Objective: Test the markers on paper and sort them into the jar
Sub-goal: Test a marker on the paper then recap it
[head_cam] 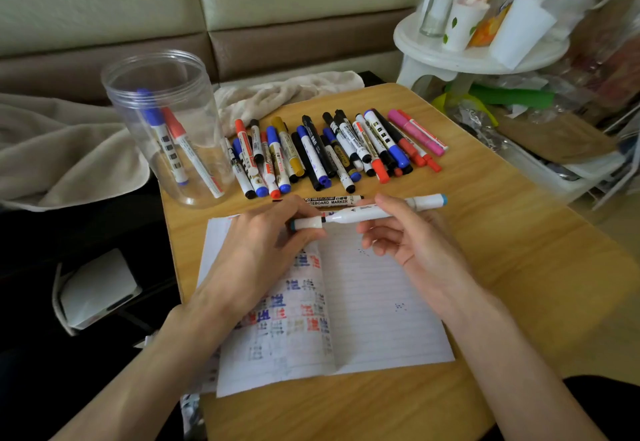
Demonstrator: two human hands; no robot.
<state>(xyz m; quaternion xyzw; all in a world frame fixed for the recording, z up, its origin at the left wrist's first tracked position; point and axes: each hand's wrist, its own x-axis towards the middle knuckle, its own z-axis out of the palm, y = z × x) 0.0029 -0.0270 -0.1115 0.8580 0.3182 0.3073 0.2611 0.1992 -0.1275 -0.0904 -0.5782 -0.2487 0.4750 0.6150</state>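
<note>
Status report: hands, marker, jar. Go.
Left hand pinches the cap, right hand grips the white marker, above the paper. Jar stands open, two markers inside. Nothing blocks the jar.

A wooden table (519,267) fills the middle. At ten o'clock a beige blanket (69,149) lies crumpled — at one o'clock a white round stand (433,56) bears cups (462,26). At eight o'clock, a white box (97,288).
</note>
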